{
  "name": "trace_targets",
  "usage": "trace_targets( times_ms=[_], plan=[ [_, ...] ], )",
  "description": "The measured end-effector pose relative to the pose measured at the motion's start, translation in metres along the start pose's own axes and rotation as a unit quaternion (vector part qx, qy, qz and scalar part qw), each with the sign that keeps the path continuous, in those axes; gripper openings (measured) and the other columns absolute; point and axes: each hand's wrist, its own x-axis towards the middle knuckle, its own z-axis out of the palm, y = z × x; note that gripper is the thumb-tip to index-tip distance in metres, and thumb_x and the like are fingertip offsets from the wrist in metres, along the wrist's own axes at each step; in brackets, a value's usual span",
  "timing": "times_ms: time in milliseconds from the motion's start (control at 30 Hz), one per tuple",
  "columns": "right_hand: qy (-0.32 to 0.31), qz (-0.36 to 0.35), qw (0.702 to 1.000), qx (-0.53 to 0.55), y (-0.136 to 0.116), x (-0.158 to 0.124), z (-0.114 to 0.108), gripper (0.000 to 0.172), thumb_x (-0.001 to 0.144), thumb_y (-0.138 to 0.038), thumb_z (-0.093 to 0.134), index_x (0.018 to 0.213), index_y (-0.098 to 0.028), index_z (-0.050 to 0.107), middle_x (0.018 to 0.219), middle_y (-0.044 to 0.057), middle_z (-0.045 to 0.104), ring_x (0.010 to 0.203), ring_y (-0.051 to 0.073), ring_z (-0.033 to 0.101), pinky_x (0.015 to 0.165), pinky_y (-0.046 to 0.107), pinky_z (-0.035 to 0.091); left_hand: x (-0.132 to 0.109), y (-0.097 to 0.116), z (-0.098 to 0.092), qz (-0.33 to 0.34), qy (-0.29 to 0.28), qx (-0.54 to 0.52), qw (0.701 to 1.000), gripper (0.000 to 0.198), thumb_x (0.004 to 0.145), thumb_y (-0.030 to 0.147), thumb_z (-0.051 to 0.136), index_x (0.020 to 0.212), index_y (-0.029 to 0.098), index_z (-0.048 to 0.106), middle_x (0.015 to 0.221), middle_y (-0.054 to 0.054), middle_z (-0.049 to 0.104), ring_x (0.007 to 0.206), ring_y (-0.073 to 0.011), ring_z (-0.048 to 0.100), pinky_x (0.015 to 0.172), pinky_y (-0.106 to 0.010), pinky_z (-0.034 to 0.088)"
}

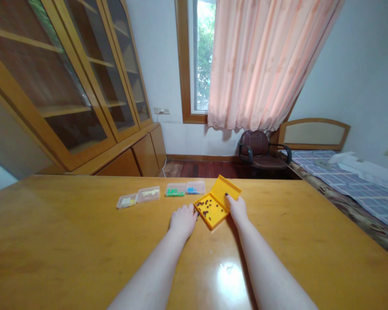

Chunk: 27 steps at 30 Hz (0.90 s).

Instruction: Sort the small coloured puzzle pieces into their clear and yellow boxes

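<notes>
Yellow box (215,212) lies open; clear trays (145,198) to its left.

Both forearms (160,262) are stretched forward, bare, angled towards each other; here the left hand (183,218) is held low, back upward, fingers bent, and the right hand (238,210) is turned inward, thumb (229,199) extended.

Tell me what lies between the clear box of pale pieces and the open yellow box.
The head view shows two: the green-piece box, then, nearer the yellow box, the blue-piece box.
</notes>
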Motion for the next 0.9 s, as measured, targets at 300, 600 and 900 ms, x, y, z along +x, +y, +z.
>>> trace_targets(
  times_ms=[300,600,900],
  plan=[
    [0.002,0.0,1.0,0.003,-0.007,-0.004,0.001,0.031,0.063,-0.034,0.065,0.085,-0.013,0.066,0.092,0.012,0.071,0.084,0.027,0.067,0.068,0.031,0.055,0.003,-0.003,-0.003,-0.033,-0.024,-0.008,0.999,0.034,0.088,0.038,0.033,0.101,0.017,0.056,0.093,-0.013,0.064,0.087,-0.0265,0.063,0.072,-0.037,0.047],
    [0.0,-0.006,1.0,0.004,0.002,0.001,0.0,0.033,0.063,-0.035,0.065,0.087,-0.013,0.065,0.094,0.012,0.07,0.085,0.026,0.067,0.068,0.03,0.055,0.007,-0.007,-0.007,0.01,-0.04,-0.024,0.999,0.033,0.088,0.03,0.03,0.1,0.018,0.058,0.096,-0.013,0.065,0.086,-0.0261,0.063,0.072,-0.038,0.047],
    [0.003,-0.014,1.0,0.001,0.0,0.001,0.0,0.031,0.063,-0.033,0.065,0.085,-0.012,0.065,0.093,0.013,0.071,0.085,0.027,0.067,0.068,0.031,0.055,0.006,-0.004,-0.008,-0.01,-0.035,-0.029,0.999,0.028,0.083,0.023,0.036,0.096,0.016,0.059,0.094,-0.013,0.066,0.087,-0.0265,0.064,0.072,-0.037,0.048]
  ],
)
